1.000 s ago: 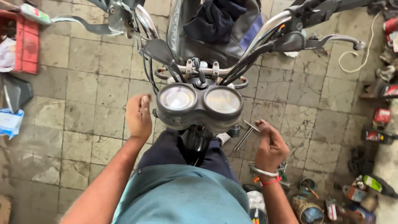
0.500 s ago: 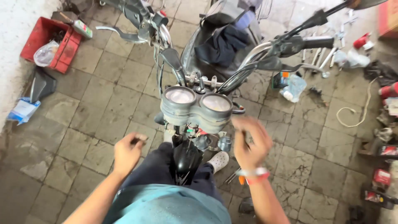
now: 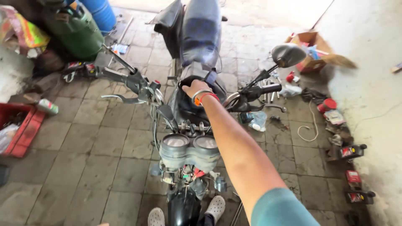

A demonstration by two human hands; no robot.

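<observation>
A motorcycle (image 3: pixel 197 109) stands on the tiled floor (image 3: pixel 83 138), its dark fuel tank (image 3: pixel 201 37) stretching away and 2 round gauges (image 3: pixel 190 144) facing the camera. The right hand (image 3: pixel 194 88) (bangles at the wrist) reaches past the gauges and rests on the near end of the tank, fingers curled down over it. The left hand is out of view.

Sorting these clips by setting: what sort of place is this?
Most likely a small motorcycle repair workshop. A partly stripped motorcycle stands on the tiled floor, oil bottles line the wall, and loose parts lie scattered. The right hand rests on the fuel tank.
</observation>
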